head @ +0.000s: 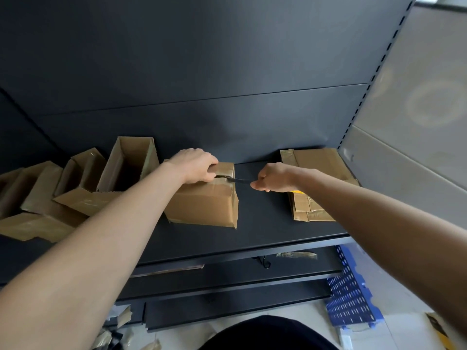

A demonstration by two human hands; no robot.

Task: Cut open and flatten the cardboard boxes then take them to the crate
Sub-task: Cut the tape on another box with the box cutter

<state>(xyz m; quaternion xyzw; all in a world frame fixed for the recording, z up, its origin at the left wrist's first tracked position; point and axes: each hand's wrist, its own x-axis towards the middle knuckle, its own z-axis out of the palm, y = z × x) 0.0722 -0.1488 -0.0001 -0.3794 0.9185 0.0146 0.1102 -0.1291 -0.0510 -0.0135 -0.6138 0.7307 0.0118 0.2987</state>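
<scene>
A closed, taped cardboard box (204,205) stands in the middle of the dark shelf (262,231). My left hand (195,165) grips its top edge from above. My right hand (274,178) is closed around a knife (237,180), whose dark blade reaches left into the taped seam on the box's top right. A hint of yellow handle shows under that hand. To the right lies a stack of flattened cardboard (316,170), partly hidden by my right forearm.
Several opened cardboard boxes (126,168) crowd the shelf's left side, some tipped over. A blue perforated crate (351,294) stands on the floor at lower right. Lower shelves and tape scraps (118,319) lie below. The shelf's dark back panel rises behind.
</scene>
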